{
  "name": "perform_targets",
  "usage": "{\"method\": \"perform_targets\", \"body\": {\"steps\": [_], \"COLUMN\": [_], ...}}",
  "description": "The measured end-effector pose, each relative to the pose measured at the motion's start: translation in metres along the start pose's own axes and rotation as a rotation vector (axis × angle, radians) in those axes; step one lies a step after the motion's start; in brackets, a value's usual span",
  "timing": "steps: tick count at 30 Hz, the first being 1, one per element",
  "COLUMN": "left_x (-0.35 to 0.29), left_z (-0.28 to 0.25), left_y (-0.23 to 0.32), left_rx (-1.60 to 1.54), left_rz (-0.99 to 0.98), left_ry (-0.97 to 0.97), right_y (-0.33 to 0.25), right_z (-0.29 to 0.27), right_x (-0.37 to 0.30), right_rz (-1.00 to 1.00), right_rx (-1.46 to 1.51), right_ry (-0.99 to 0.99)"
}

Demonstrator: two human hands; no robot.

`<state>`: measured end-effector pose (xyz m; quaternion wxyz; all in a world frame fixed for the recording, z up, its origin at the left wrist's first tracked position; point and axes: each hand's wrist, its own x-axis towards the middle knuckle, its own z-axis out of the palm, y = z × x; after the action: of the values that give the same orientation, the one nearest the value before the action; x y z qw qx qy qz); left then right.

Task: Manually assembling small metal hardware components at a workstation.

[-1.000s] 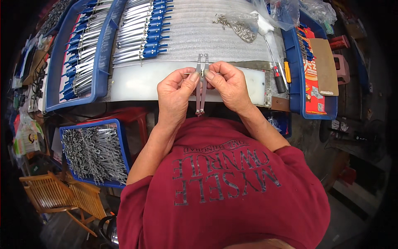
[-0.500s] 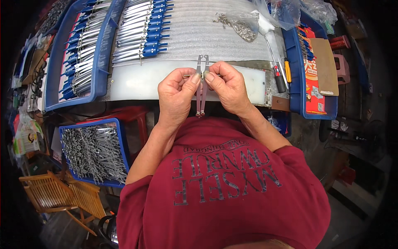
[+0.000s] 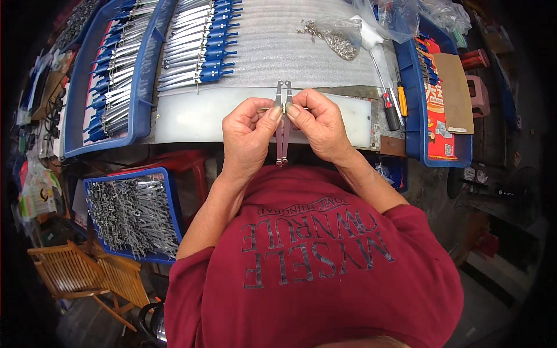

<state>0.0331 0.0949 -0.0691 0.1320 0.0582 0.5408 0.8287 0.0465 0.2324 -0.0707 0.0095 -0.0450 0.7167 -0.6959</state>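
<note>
Over the near edge of the white board (image 3: pixel 191 119), I hold a slim two-legged metal piece, resembling a drawing compass (image 3: pixel 279 95), upright in the picture between both hands. My left hand (image 3: pixel 248 136) pinches it at mid-length from the left, thumb on top. From the other side my right hand (image 3: pixel 322 130) pinches the same spot, thumbs almost touching. A thin cross rod (image 3: pixel 263 109) sticks out by the left fingers. The far ends stand slightly apart, and the near ends lie close together. My fingertips hide the middle.
Blue-headed metal compasses lie in a row (image 3: pixel 200 49) on grey foam and in a blue tray (image 3: pixel 139 113) at left. Below stands a bin (image 3: pixel 173 203) of metal parts. A bag of small screws (image 3: pixel 342 45), screwdrivers (image 3: pixel 402 100) and another blue tray (image 3: pixel 413 124) are at right.
The metal piece has shifted slightly toward me, and its legs look a little closer together at the near end. Both hands keep their pinch.
</note>
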Motion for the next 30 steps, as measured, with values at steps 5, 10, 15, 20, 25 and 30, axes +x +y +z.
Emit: {"method": "perform_targets", "body": {"steps": [5,10,15,20,25,30], "left_x": [0.001,0.001,0.001,-0.001,-0.002,-0.003], "left_z": [0.002,0.007,0.006,0.005,0.004,0.004], "left_y": [0.001,0.004,0.005,0.006,0.007,0.008], "left_rx": [0.004,0.025,0.036,0.1,0.082,0.097], "left_rz": [0.005,0.046,0.04,0.028,0.005,0.002], "left_ry": [-0.002,0.024,0.012,-0.014,-0.076,-0.105], "right_y": [-0.001,-0.001,-0.001,-0.012,-0.021,-0.022], "right_z": [0.001,0.001,-0.003,-0.012,-0.013,-0.015], "right_x": [0.001,0.002,0.003,0.014,0.018,0.015], "right_rz": [0.01,0.043,0.035,-0.011,-0.002,0.019], "right_rx": [0.055,0.172,0.157,0.047,0.123,0.112], "right_ry": [0.007,0.015,0.013,0.021,0.034,0.027]}}
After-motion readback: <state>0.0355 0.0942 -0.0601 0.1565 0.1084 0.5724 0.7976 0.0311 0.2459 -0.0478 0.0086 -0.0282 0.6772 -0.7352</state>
